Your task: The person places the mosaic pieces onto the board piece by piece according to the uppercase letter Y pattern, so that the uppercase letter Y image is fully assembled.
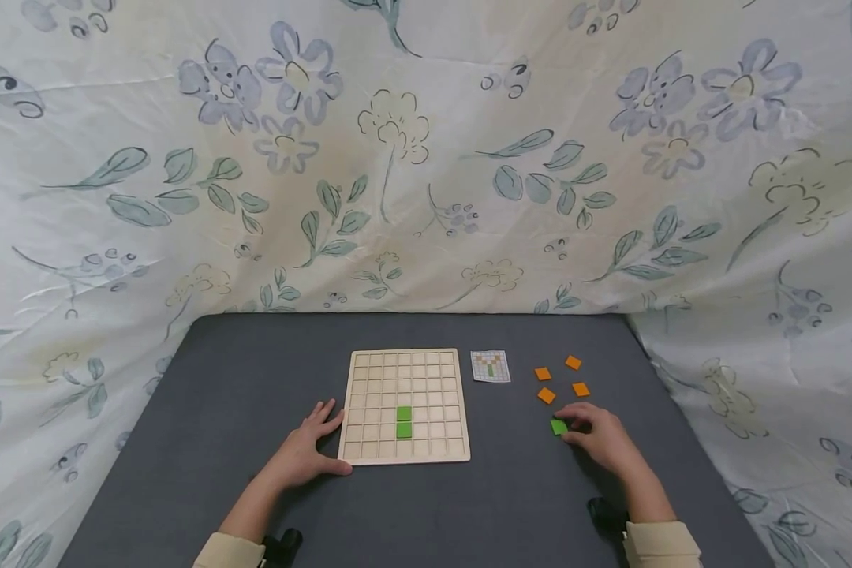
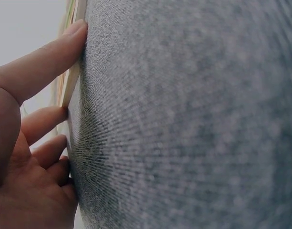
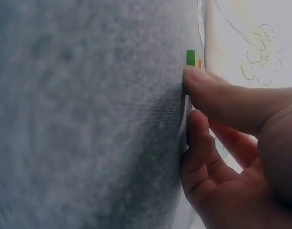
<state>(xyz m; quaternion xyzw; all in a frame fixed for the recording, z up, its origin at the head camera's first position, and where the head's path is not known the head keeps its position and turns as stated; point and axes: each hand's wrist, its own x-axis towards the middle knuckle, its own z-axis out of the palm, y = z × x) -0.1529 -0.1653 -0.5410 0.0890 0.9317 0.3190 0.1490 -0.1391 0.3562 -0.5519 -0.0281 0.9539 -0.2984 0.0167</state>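
Observation:
A pale wooden grid board (image 1: 405, 452) lies on the dark table, with two green square tiles (image 1: 404, 430) one above the other in its lower middle cells. My left hand (image 1: 305, 451) rests against the board's left side, fingers spread along the edge and the thumb at the near left corner. In the left wrist view the thumb (image 2: 55, 55) touches the board's side. My right hand (image 1: 599, 436) pinches a green square tile (image 1: 558, 427) between thumb and fingers, low over the table. The tile (image 3: 190, 57) sticks out past the thumb tip in the right wrist view.
Several loose orange square tiles (image 1: 546, 395) lie just beyond my right hand. A small printed pattern card (image 1: 491, 367) lies right of the board, showing orange and green squares on a grid. A flowered cloth (image 1: 426, 197) hangs behind the table (image 1: 255, 355) and along its sides.

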